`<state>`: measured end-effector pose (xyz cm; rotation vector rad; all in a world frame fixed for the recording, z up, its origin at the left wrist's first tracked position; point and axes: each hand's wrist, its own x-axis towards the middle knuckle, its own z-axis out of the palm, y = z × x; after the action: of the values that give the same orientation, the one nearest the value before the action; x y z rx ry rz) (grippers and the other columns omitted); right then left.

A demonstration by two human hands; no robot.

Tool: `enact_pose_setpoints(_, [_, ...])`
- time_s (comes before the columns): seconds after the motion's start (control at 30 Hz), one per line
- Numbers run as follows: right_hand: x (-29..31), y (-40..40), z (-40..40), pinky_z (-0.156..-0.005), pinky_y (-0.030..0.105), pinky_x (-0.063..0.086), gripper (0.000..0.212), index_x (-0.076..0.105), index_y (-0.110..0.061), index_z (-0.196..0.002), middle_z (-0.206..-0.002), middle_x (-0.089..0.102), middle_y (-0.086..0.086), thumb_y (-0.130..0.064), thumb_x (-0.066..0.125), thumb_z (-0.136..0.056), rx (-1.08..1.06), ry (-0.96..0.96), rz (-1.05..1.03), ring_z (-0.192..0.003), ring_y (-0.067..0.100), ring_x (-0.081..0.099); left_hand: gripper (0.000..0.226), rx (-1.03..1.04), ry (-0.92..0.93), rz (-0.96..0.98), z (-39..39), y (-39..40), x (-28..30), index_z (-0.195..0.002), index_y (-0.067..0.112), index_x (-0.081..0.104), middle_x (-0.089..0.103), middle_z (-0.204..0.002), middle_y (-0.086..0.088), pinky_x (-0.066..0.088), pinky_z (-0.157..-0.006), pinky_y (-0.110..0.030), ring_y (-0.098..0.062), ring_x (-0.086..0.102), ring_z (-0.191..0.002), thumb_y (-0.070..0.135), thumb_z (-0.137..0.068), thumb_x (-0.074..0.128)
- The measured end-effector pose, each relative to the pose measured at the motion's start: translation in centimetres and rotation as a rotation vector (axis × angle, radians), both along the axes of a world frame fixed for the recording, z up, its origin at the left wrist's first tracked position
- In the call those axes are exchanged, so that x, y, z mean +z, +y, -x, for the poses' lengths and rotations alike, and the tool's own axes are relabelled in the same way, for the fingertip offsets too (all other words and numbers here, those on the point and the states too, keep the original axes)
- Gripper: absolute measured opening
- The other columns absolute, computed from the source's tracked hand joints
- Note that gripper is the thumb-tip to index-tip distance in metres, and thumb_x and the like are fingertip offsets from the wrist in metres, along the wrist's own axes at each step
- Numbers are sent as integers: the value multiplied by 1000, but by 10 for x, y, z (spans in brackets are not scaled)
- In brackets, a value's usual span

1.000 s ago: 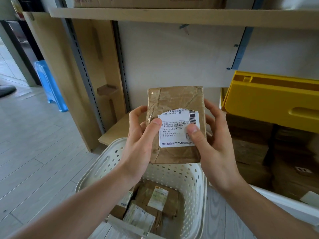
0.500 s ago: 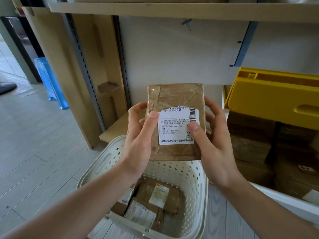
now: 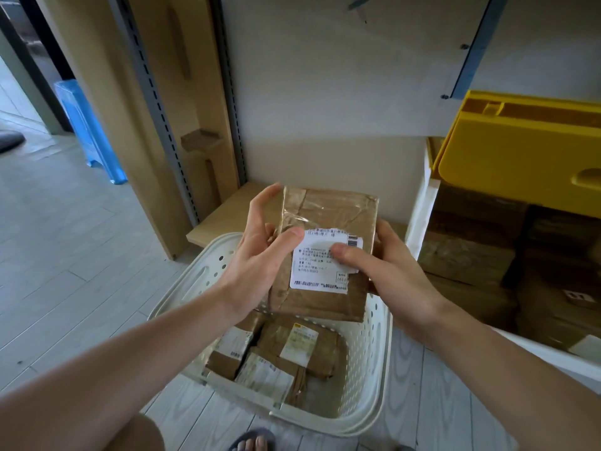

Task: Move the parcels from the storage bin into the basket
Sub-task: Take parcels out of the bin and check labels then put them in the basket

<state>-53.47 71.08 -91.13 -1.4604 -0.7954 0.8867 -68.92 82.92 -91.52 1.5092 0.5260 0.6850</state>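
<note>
A brown taped parcel (image 3: 328, 216) with a white shipping label hangs tilted over the far half of the white perforated basket (image 3: 370, 359). My left hand (image 3: 260, 255) grips its left edge, thumb on the face. My right hand (image 3: 387, 271) grips its right edge, thumb pressed on the label. Several brown parcels (image 3: 292, 349) lie on the basket's bottom. At the right stands the white storage bin (image 3: 419, 206), with more brown parcels (image 3: 468, 262) inside.
A yellow plastic lid or crate (image 3: 520, 157) leans over the bin. A low wooden shelf board (image 3: 224, 213) runs behind the basket, with a wooden upright and metal rail at left. A blue stool (image 3: 91, 131) stands far left. My sandalled foot (image 3: 250, 442) is below the basket.
Both hands have lowered the parcel from chest height toward the basket and tilted it flatter. The view has tipped downward.
</note>
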Motion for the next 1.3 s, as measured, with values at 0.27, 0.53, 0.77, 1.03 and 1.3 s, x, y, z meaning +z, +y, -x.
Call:
enact_pose_setpoints(0.27, [-19, 9, -13, -86, 35, 62, 59, 51, -30, -131, -117, 71, 0, -26, 82, -81, 72, -91, 146, -105, 17, 72, 73, -67, 182, -39, 9, 17, -23, -139, 63, 29, 64, -112, -24, 51, -94, -63, -41, 64, -105, 64, -74, 65])
enact_pose_setpoints(0.53, [-40, 18, -25, -85, 34, 60, 44, 60, -30, -122, -112, 73, -4, -18, 79, -84, 206, -145, 213, -103, 14, 72, 67, -97, 316, -56, 10, 34, -44, -130, 31, 44, 66, -118, -10, 63, -77, -43, -21, 73, -97, 55, -77, 78])
enact_pose_setpoints(0.77, [-65, 29, -29, -88, 23, 53, 77, 38, -27, -147, -120, 63, -5, -16, 80, -83, 265, -316, 352, -106, 12, 65, 52, -141, 505, -135, 5, 39, -63, -124, 29, 43, 59, -116, -3, 63, -76, -39, -20, 72, -93, 29, -86, 78])
enact_pose_setpoints(1.03, [-91, 51, -23, -117, 44, 36, 98, 27, -36, -156, -161, 20, -7, -32, 83, -76, 456, -901, 468, -144, 23, 35, 80, -144, 649, -245, 3, 36, -91, -138, 26, 33, 58, -110, 2, 64, -70, -34, -18, 70, -89, 21, -77, 84])
enact_pose_setpoints(1.3, [-100, 67, -15, -102, 36, 43, 118, 5, -44, -157, -155, 27, -13, -10, 82, -75, 802, -1222, 611, -126, 16, 35, 85, -178, 806, -274, -1, 18, -116, -129, 28, 44, 57, -113, 13, 53, -82, -22, -5, 57, -99, 51, -59, 86])
